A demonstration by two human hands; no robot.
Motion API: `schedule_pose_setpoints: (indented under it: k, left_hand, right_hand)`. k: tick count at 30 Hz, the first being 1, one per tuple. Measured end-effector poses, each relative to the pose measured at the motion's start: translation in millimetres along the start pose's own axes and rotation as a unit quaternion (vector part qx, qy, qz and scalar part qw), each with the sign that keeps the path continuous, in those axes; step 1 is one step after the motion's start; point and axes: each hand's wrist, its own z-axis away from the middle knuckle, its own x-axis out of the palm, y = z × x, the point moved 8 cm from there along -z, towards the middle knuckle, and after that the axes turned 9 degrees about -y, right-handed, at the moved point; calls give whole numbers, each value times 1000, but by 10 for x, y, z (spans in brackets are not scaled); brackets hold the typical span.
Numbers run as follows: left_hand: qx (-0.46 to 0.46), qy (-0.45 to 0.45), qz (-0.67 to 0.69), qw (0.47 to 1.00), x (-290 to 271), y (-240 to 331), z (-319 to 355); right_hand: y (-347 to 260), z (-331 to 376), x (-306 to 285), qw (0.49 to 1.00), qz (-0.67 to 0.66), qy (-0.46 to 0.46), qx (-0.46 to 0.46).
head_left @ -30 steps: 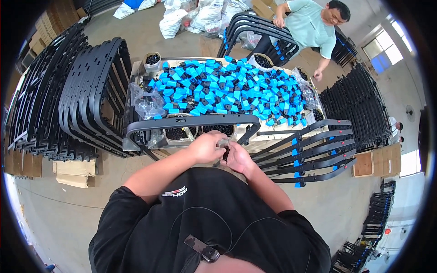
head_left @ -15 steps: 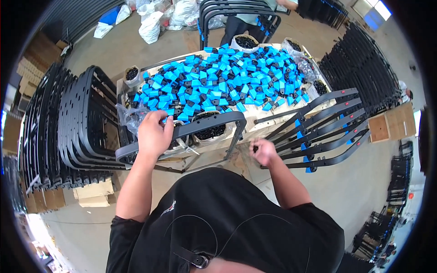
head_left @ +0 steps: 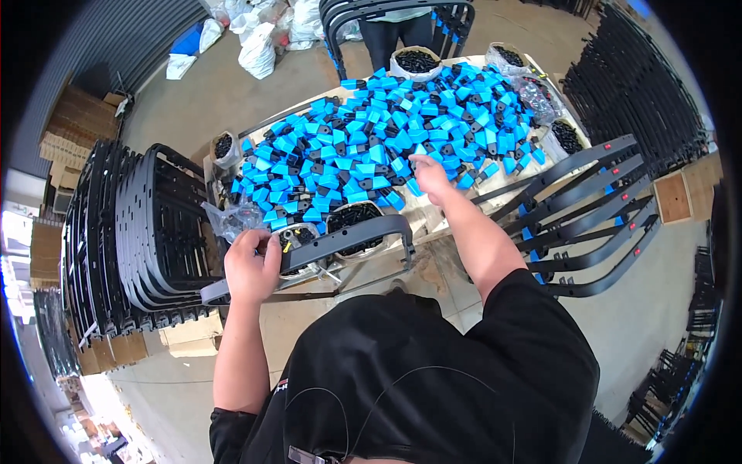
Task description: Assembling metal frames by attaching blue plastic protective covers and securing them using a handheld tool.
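Observation:
My left hand (head_left: 252,267) is closed around a black bent tube frame (head_left: 340,241) that lies across the near edge of the table, its curved corner pointing right. Over the near side of a large pile of blue-and-black plastic caps (head_left: 363,147) is my right hand (head_left: 430,178). Its fingers stretch toward the caps, partly apart, and I see nothing held in them. Just beyond the frame sit an open bag of small black parts (head_left: 354,216) and another bag with mixed small hardware (head_left: 295,237).
Stacked black frames (head_left: 154,232) stand at my left. More frames with blue caps (head_left: 583,224) lean at the table's right. Bags of black parts (head_left: 416,62) line the far edge. Beyond the table, a person (head_left: 394,35) stands behind other frames.
My right hand has moved from beside the frame's right end, forward and up to the pile of caps. My left hand stays on the frame. The view has shifted slightly.

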Motion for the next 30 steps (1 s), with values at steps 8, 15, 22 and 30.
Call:
schedule_pose_setpoints:
  k: [8,15,22,30]
  left_hand:
    - [-16,0,29,999,24,11,-37]
    - [-22,-1,18,1000,22,-6,-33]
    - [-38,0,16,999,14,-13,-30]
    - [-46,-18,7,999,40,16,-76]
  right_hand:
    - [-158,-491,24,978,123,127,-114]
    - [-1048,-65,197,899,428,59,-77]
    - [-942,-17,429,805,588,-37,-74]
    - [-963,-77,517,799,596,-68,-46]
